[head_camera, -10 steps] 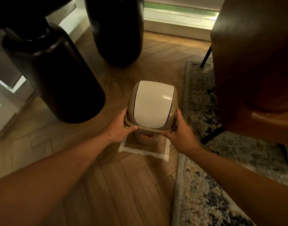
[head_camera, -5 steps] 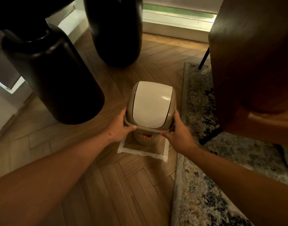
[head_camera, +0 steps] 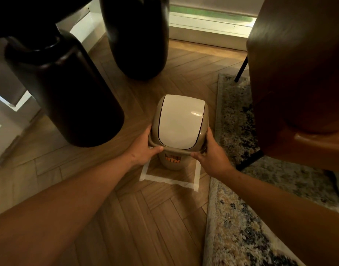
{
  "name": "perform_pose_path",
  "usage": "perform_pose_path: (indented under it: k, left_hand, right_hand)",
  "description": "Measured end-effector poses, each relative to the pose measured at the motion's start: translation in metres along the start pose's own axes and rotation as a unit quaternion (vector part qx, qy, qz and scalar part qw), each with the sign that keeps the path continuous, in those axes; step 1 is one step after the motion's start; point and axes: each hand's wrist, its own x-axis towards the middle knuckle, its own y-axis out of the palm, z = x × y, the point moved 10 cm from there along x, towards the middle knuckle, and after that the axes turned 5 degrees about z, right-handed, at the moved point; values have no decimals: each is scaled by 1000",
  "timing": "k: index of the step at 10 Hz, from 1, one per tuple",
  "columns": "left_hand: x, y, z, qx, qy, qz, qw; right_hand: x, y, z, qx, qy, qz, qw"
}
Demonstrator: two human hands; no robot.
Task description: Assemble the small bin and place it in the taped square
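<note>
1. Right now both my hands are on the small bin (head_camera: 179, 129), one per side, gripping the lid frame at its near end.
2. My left hand (head_camera: 143, 150) is wrapped round the left rim: thumb across the near edge, fingers curled round the far side, out of sight.
3. My right hand (head_camera: 212, 152) mirrors it on the right rim, thumb tip on the near edge, fingers hidden behind the frame.
4. Bin state: tan body, tan lid frame seated on top, white swing flap (head_camera: 180, 121) sitting closed in the frame. Orange label (head_camera: 172, 158) on the near face, text too blurred to read.
5. Bin position: its base is inside the taped square (head_camera: 169, 181), towards the far side. Near strip and right strip of white tape are visible; left strip is partly under my left hand; far strip is hidden by the bin.
6. Cannot tell whether the base is fully down on the wooden floor (head_camera: 126, 217) or just above it.
7. Surroundings: patterned rug (head_camera: 241, 227) just right of the square, its edge close to the right tape strip. Brown chair (head_camera: 299, 73) far right, over the rug. Two large dark vases (head_camera: 68, 89) stand on the floor to the far left of the bin, well apart from it.
</note>
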Motion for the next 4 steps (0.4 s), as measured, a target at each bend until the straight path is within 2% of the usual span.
perform_pose_path:
  k: [4]
  left_hand:
    - [0,-2,-14,27,2,24,999]
  right_hand:
    - [-4,-7,19,-2,3,-6,1000]
